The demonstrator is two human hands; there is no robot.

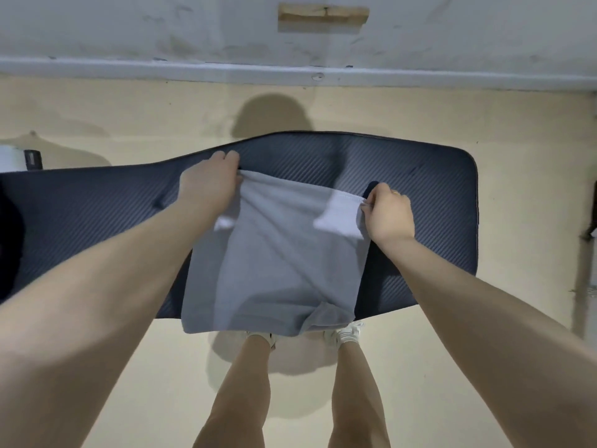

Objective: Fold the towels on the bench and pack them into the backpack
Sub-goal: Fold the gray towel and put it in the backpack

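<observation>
You are holding a grey towel [271,253] over the dark bench [420,195], its near edge hanging past the bench toward your shoes [347,331]. Your left hand [210,185] is gripping the corner at 11 o'clock; your right hand [389,211] is pinching the corner at 1 o'clock. A dark shape at 9 o'clock is being cut off, hard to identify.

Towel [274,253] on bench [420,195], near edge overhanging twd feet.

Dark padded bench [420,202] w/ grey towel [274,253] draped over front edge
</observation>
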